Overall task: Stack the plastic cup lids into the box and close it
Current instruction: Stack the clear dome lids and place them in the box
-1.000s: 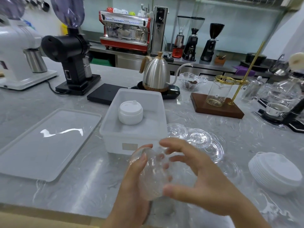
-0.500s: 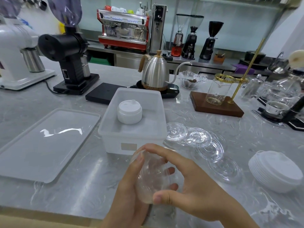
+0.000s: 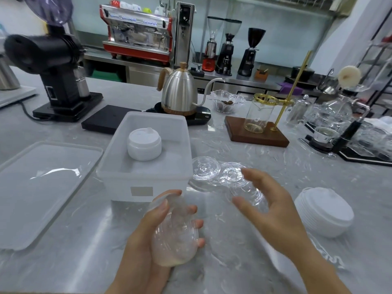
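Bright even indoor light, glare streak on flat lid (image 3: pixel 53 172), wide-angle bending at edges

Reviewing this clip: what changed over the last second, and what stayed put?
The right hand let go of the stack of clear lids and moved right, open, toward the loose clear lids on the counter. The left hand still grips the stack. Unchanged: the box with white lids inside, its cover, and the white lid pile.

Café bar, red espresso machine (image 3: pixel 135 32), row of coffee grinders (image 3: pixel 230 47), gooseneck kettle (image 3: pixel 179 91) on grey counter (image 3: pixel 265 166)
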Demonstrator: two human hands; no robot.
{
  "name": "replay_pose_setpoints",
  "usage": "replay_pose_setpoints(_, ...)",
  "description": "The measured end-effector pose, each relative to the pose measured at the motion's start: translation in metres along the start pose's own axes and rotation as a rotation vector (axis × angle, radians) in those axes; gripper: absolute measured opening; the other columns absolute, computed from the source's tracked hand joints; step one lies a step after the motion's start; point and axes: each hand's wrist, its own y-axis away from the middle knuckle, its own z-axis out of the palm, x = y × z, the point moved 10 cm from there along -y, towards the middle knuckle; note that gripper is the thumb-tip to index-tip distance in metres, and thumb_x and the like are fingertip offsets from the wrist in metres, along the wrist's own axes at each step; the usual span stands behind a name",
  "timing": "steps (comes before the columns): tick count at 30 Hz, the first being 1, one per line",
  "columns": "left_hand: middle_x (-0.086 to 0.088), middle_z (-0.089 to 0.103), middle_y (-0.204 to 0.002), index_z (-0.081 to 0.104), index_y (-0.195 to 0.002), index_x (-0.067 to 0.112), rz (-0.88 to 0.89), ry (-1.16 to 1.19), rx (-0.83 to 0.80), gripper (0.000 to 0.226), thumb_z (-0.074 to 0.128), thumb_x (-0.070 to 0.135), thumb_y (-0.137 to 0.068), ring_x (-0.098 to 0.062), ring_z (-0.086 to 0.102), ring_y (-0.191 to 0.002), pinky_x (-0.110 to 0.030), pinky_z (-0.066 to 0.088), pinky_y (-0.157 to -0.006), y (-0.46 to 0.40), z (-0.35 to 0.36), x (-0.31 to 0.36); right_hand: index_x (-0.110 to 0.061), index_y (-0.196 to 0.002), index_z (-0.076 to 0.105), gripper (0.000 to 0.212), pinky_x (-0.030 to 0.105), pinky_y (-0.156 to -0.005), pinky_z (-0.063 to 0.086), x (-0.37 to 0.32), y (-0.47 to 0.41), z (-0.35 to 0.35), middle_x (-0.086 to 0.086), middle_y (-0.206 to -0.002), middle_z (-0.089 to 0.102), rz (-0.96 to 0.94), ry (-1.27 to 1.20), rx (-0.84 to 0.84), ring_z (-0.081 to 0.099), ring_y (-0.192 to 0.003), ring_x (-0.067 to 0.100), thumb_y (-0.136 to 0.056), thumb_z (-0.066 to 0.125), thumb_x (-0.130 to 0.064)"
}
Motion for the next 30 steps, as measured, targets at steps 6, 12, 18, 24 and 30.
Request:
replay_pose_setpoints(6, -0.023, 0.066, -0.099, 0.067, -0.111, 0.016, -0.009, -0.012, 0.029, 0.085, 0.095, 0.038, -0.034, -0.038, 0.065, -0.081, -0.048, 0.055, -0.067, -0.001, -0.003, -0.002, -0.030, -0.140, 0.045, 0.082, 0.031, -0.111, 0.027, 0.041, -0.034, 0.005, -0.013, -0.139, 0.047, 0.124, 0.426, -0.105, 0.039, -0.134, 0.011, -0.070, 0.071, -0.064)
replay_pose_setpoints(12, -0.024, 0.066, -0.100, 0.067, -0.112, 0.016, -0.019, -0.021, 0.044, 0.086, 0.095, 0.039, -0.034, -0.039, 0.066, -0.082, -0.048, 0.057, -0.066, -0.001, -0.005, -0.004, -0.032, -0.145, 0.038, 0.094, 0.028, -0.102, 0.019, 0.047, -0.030, 0.019, -0.008, -0.146, 0.043, 0.062, 0.608, -0.160, 0.033, -0.135, 0.017, -0.062, 0.048, -0.076)
replay_pose_setpoints(18, -0.024, 0.065, -0.101, 0.066, -0.113, 0.017, -0.029, -0.030, 0.029, 0.085, 0.095, 0.040, -0.037, -0.038, 0.064, -0.083, -0.049, 0.056, -0.068, -0.001, -0.004, -0.006, -0.047, -0.142, 0.034, 0.093, 0.036, -0.110, 0.035, 0.020, -0.021, 0.007, -0.022, -0.137, 0.039, 0.054, 0.283, -0.125, 0.037, -0.129, 0.006, -0.061, 0.069, -0.076)
replay_pose_setpoints(24, -0.023, 0.064, -0.104, 0.065, -0.113, 0.018, -0.017, -0.024, 0.061, 0.080, 0.095, 0.042, -0.042, -0.040, 0.060, -0.092, -0.048, 0.055, -0.073, 0.000, -0.007, -0.006, -0.056, -0.143, 0.027, 0.105, 0.018, -0.107, 0.036, -0.063, 0.011, 0.061, -0.036, -0.139, 0.037, -0.121, 0.118, -0.469, 0.037, -0.131, -0.008, -0.055, 0.084, -0.061)
replay_pose_setpoints(30, -0.028, 0.054, -0.139, 0.056, -0.136, 0.011, 0.021, -0.056, -0.015, 0.078, 0.080, 0.048, -0.072, -0.048, 0.048, -0.130, -0.064, 0.034, -0.107, 0.003, 0.001, -0.005, -0.049, -0.145, 0.030, 0.109, -0.001, -0.103, 0.020, -0.086, 0.025, 0.096, -0.031, -0.143, 0.032, -0.190, 0.145, -0.605, 0.027, -0.134, -0.016, -0.055, 0.091, -0.049)
